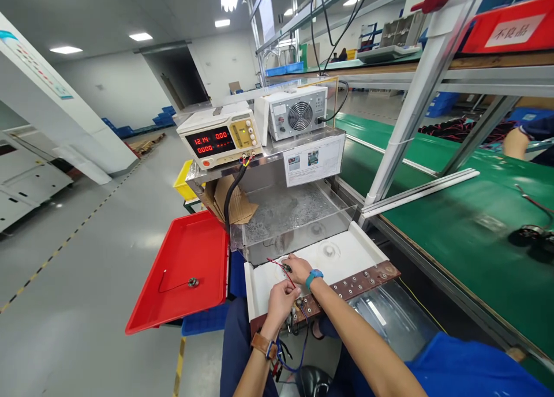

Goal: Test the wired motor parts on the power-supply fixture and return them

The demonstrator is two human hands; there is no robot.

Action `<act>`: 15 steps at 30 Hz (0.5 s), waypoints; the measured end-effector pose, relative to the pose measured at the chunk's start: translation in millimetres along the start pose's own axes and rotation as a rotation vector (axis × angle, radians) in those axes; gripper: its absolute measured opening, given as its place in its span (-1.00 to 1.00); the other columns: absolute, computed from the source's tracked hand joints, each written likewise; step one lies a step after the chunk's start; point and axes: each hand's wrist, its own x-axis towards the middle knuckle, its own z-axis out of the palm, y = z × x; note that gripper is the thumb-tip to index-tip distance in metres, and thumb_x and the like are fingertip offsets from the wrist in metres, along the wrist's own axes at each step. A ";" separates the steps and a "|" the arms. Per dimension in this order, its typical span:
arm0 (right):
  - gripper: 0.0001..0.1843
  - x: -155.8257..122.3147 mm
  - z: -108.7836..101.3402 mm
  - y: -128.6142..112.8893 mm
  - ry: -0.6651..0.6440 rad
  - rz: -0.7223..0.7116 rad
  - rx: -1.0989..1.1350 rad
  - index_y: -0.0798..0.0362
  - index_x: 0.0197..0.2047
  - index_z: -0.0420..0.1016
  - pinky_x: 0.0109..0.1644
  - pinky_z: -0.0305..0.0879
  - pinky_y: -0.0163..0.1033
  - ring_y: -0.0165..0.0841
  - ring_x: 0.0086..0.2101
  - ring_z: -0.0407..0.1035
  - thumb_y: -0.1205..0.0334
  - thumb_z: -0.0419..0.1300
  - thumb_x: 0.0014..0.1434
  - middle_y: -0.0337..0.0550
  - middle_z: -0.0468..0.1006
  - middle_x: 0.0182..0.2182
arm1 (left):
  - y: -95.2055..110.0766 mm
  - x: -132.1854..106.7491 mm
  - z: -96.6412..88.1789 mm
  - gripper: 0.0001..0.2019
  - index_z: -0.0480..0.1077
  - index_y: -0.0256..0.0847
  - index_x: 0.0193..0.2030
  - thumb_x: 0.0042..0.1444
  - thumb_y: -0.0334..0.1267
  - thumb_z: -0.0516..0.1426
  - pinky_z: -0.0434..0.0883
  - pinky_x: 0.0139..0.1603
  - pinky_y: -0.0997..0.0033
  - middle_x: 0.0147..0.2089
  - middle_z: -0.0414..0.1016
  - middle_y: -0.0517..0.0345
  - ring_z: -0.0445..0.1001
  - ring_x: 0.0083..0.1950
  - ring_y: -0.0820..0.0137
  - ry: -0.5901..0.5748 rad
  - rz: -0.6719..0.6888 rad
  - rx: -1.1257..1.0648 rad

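My right hand (298, 268), teal band on its wrist, pinches a small dark round part (286, 267) with greenish bits, perhaps a circuit board, over the white tray (264, 281). Thin red wires (289, 277) come from this part. Just below, my left hand (282, 299) has its fingertips closed on the end of the wires, near the brown terminal strip (346, 284) dotted with metal studs. The exact wire tip is hidden by the fingers. To the left, a similar round part (193, 282) with a thin lead lies in the red tray (182, 304).
A power supply (216, 137) with red digits and a grey fan unit (299, 117) stand on a metal shelf ahead. Clear plastic walls (303, 235) edge the white tray. At right runs a green conveyor (467, 235) carrying a dark wired part (532, 233); another person's arm (517, 143) is beyond.
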 end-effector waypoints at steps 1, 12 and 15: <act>-0.70 0.1 0.6 0.0 0.004 0.002 0.004 -0.03 -0.04 0.50 -0.22 0.16 -0.30 -0.31 -0.25 0.39 0.23 0.12 0.15 -0.10 0.45 -0.09 | -0.7 0.1 0.1 -0.70 0.42 -0.22 -0.49 -0.10 -0.01 0.28 0.26 -0.40 0.47 -0.53 0.47 0.17 0.41 -0.45 0.39 0.001 -0.003 0.006; -0.72 -1.0 -1.2 -8.3 0.003 0.020 0.032 -0.03 -0.10 0.51 -0.27 0.07 -0.30 -0.34 -0.31 0.36 0.28 0.10 0.12 -0.12 0.45 -0.13 | 0.2 -1.5 1.0 -0.85 0.39 -0.21 -0.51 -0.11 -0.20 0.23 0.22 -0.40 0.45 -0.56 0.43 0.21 0.36 -0.47 0.40 0.039 -0.008 0.025; -0.72 -0.1 0.8 -8.1 0.010 0.017 0.049 -0.02 -0.10 0.49 -0.28 0.06 -0.30 -0.34 -0.30 0.37 0.28 0.12 0.10 -0.12 0.45 -0.12 | 0.5 -1.2 2.0 -0.90 0.37 -0.21 -0.51 -0.12 -0.25 0.20 0.19 -0.41 0.45 -0.57 0.40 0.23 0.34 -0.48 0.41 0.046 -0.009 0.024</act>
